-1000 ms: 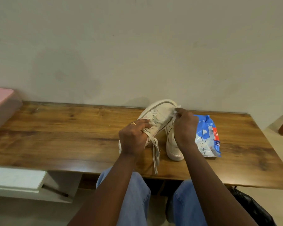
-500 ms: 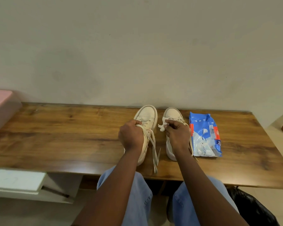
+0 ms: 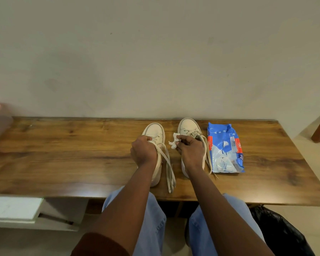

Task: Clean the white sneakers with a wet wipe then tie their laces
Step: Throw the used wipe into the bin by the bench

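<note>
From the head camera: looks down on a wooden surface (image 3: 63, 154) set against a plain wall. Shows two white sneakers standing side by side, toes toward the far edge: the left sneaker (image 3: 155, 130) and, just to its right, the right sneaker (image 3: 189, 125).

Grips the left sneaker at its tongue with the left hand (image 3: 143, 151), fingers curled over the top of the loose laces (image 3: 169, 169), with their ends trailing down to the near edge of the surface.

Pinches a crumpled wipe (image 3: 174, 140) in the right hand (image 3: 190, 151), fingers bent round it, the wad poking out to the left into the gap between the shoes. Keeps that hand over the opening of the right sneaker, hiding the heel. Leaves the second pair of laces (image 3: 208, 159) untied too, hanging off the shoe's right side, close against a blue pack of wipes (image 3: 224, 148) lying flat just to the right.

Seems to sit at the turn from wiping to tying: both shoes down, wipe in hand, no knot anywhere. Cannot tell from here whether any dirt remains. Calls next, most likely, for setting the wipe down clear of the shoes, then bringing both hands to one sneaker and taking a lace end in each.
</note>
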